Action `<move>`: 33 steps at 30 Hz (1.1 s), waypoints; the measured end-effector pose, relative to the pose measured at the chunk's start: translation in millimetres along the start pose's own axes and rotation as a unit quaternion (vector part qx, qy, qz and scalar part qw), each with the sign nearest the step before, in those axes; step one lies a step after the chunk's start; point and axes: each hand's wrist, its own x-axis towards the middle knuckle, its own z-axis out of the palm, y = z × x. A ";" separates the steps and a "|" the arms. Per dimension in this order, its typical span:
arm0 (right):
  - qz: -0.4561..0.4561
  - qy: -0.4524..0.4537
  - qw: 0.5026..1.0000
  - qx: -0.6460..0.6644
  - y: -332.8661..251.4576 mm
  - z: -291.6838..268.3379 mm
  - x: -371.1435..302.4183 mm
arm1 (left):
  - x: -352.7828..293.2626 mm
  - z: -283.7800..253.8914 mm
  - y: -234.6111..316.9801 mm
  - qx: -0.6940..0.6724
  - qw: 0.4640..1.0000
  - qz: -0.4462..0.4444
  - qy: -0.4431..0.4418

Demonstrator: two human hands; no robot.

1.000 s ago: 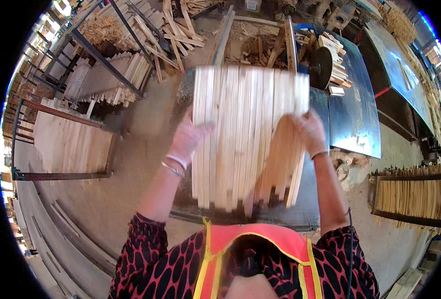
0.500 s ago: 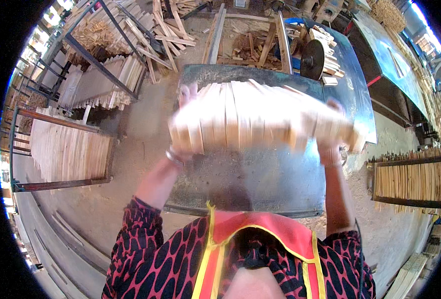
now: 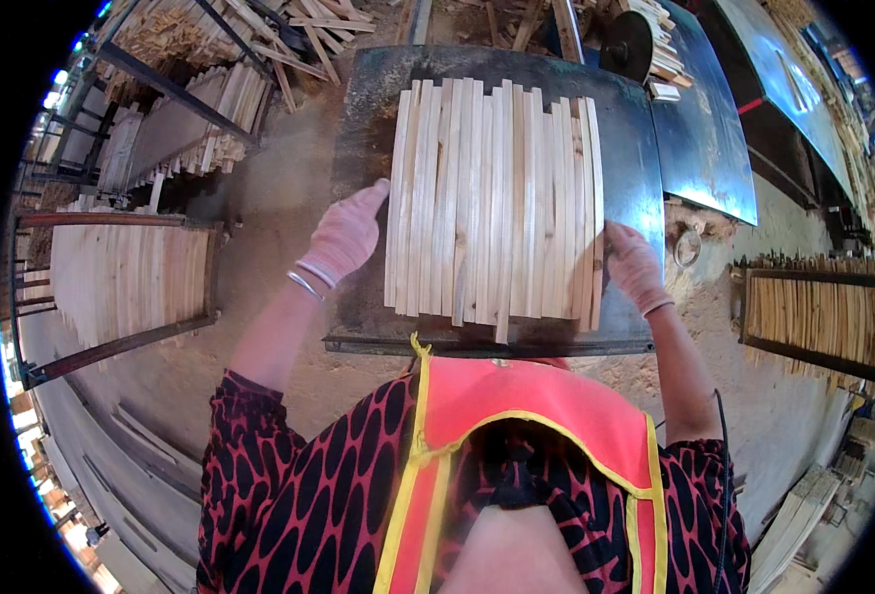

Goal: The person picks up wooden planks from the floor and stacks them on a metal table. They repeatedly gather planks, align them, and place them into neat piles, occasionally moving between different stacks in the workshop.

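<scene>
While pale slats (image 3: 492,203) end unevenly, L fingers (image 3: 367,200) & R fingers (image 3: 624,240) flank 'em, opening/hold unclear.

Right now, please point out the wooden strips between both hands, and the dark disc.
Wooden strips (image 3: 497,203), head view: middle of the row.
Dark disc (image 3: 628,47), head view: middle of its flat face.

On my remote feed I see pale pink gloves (image 3: 337,255) on the left hand (image 3: 346,234) and right hand (image 3: 637,269), a silver bangle (image 3: 306,285), black-and-red oval-patterned sleeves (image 3: 244,436) and a coral-red, yellow-edged apron (image 3: 546,389).
</scene>
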 end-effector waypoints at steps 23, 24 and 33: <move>-0.142 0.057 0.988 -0.015 -118.6 -24.5 310.5 | 6.4 -34.5 128.4 -0.004 0.994 -0.069 0.080; -0.146 0.013 0.988 -0.040 -127.6 -22.4 329.0 | 4.5 -27.5 128.8 0.009 0.993 -0.069 0.093; -0.229 -0.099 0.963 0.103 -146.1 -94.7 325.0 | -7.5 -16.3 131.5 0.008 0.989 -0.106 0.104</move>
